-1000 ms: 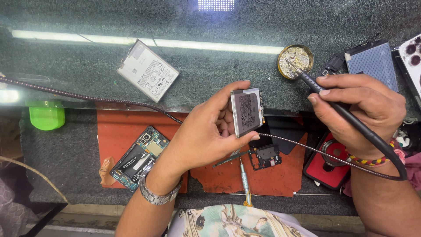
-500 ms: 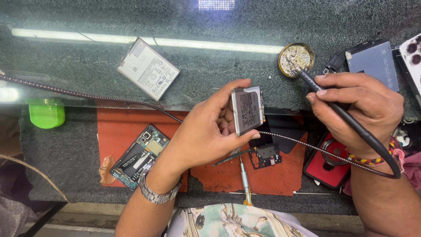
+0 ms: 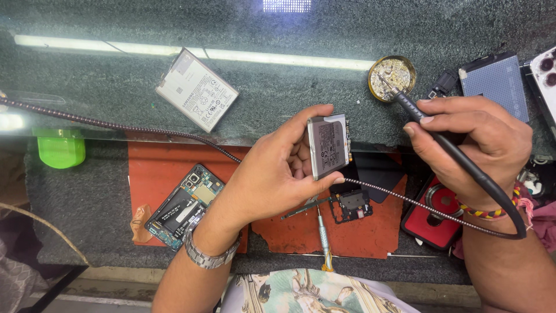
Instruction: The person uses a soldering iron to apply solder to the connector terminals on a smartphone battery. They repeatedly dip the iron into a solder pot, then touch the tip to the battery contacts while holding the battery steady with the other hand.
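Note:
My left hand [image 3: 275, 174] holds a small grey phone battery [image 3: 329, 145] upright between thumb and fingers, above the red mat [image 3: 301, 232]. My right hand [image 3: 472, 145] grips a black soldering iron [image 3: 446, 148] like a pen. Its tip rests in a round brass tin of tip-cleaning wool [image 3: 392, 76] on the glass counter. The iron's braided cable [image 3: 405, 200] loops under my right wrist and runs left across the mat.
A second, white battery [image 3: 197, 90] lies on the glass counter. An opened phone [image 3: 184, 206], a small black component [image 3: 351, 206], tweezers and a screwdriver [image 3: 323, 240] lie on the mat. A green object [image 3: 59, 149] sits left; a red phone case [image 3: 437, 211] and other devices sit right.
The battery in my left hand has tilted slightly; the soldering iron tip stays at the brass tin. Otherwise little has moved.

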The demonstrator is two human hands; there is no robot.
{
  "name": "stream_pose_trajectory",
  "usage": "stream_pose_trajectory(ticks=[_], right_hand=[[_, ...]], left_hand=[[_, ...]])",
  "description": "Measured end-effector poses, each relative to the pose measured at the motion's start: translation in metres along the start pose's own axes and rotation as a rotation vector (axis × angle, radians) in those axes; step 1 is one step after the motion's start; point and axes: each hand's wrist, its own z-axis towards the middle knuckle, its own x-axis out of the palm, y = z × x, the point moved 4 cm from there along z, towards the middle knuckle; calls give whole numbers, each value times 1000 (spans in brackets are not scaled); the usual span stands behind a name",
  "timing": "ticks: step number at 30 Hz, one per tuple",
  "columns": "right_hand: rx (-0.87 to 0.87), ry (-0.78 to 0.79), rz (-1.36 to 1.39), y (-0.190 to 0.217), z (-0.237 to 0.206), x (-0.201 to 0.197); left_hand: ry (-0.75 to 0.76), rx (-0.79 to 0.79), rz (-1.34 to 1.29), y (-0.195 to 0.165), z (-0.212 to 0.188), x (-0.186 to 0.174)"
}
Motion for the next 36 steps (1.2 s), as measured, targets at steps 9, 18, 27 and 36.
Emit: stream_pose_trajectory(ticks=[9,18,27,36], right_hand=[[-119,-8,-3,-5,-8,-1],[-199,16,318,-9,-20,3],[-189,159,356,3,-16,11],[-177,209,344,3,-15,11]], left_hand=[[-2,8,-12,1,0,1],[-5,-12,-32,1,-1,1],[1,-37,-12,1,1,1],[4,-29,-18,1,1,1]])
